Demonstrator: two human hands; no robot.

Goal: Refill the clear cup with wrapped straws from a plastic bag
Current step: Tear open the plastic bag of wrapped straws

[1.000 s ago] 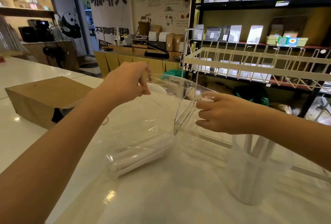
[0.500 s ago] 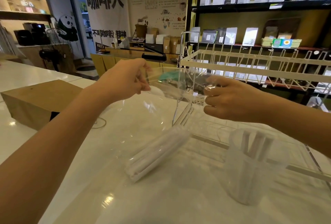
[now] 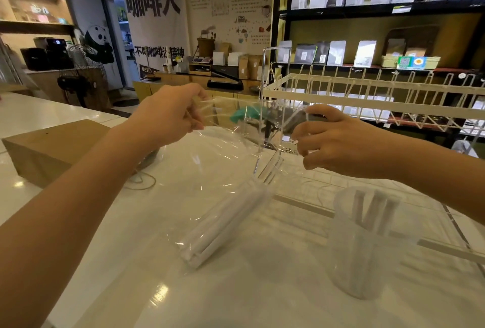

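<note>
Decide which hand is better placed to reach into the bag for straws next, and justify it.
Right. The right hand grips the plastic bag on the side of the clear cup; the left hand can hold the mouth open above the wrapped straws.

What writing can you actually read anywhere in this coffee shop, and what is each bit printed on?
"咖啡人": large black characters on the white banner.
"不喝咖啡没精神": smaller line lower on that banner, partly blurred, so the reading is uncertain.
Wall poster: drawings with fine print, too small to read.
Shelf pouches: labels blurred, unreadable.
Green and blue sticker: looks like a QR code, no legible words.
Plastic bag and clear cup: no text seen.
</note>
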